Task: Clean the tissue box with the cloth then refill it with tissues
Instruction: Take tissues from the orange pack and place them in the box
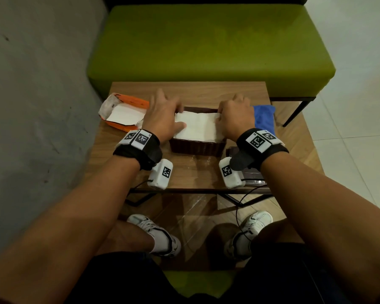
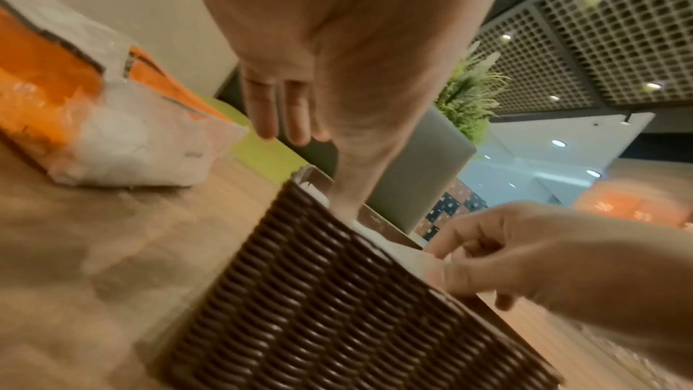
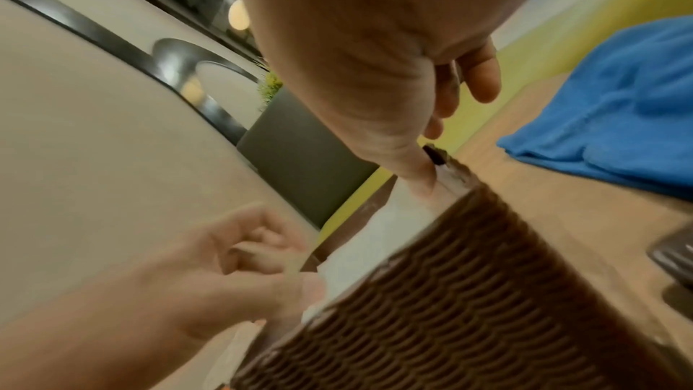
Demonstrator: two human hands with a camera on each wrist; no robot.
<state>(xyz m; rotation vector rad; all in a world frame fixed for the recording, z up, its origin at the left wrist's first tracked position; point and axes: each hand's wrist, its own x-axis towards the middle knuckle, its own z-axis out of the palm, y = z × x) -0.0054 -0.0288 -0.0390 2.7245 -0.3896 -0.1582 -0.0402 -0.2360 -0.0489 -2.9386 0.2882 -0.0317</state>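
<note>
Head view: brown woven-texture rectangular tissue box on wooden table, long axis running left-right between both hands. White soft tissues stacked flat inside. Left hand fingers extended, thumb pressing stack's left end. Right hand fingers curled over stack's right end; grip unclear. Crumpled blue cloth just beyond right knuckles; orange-white plastic pack beside left fingers.

You face a green padded bench across the top of the frame, a grey wall filling the left. Pale floor tiles run down the right; a gridded ceiling with spotlights shows upper right in the left wrist view.
</note>
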